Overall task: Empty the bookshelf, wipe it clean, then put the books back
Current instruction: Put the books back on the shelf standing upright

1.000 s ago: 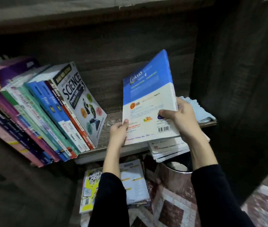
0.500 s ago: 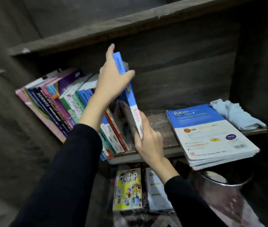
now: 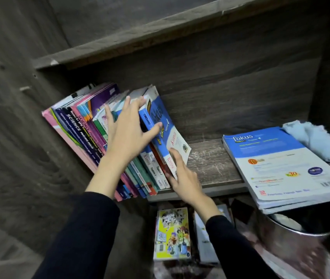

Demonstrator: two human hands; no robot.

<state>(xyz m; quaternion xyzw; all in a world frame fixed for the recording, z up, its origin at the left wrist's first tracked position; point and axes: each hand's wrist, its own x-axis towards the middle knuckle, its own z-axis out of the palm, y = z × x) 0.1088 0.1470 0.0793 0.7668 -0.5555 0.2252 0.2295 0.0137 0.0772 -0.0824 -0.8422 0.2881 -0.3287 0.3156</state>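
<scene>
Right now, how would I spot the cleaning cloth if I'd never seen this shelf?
Look at the dark wooden shelf board, where books lean in a row at the left. At its right end lies a flat stack of blue-and-white workbooks, and the cloth sits just beyond the stack's far right corner. It alone is soft, crumpled and plain pale blue.

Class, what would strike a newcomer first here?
The left hand and right hand press a blue-and-white Fokus paperback against a leaning row of colourful books, left on the dark wooden shelf. At its right, a flat stack of blue-and-white workbooks lies beside a pale blue cloth.
</scene>
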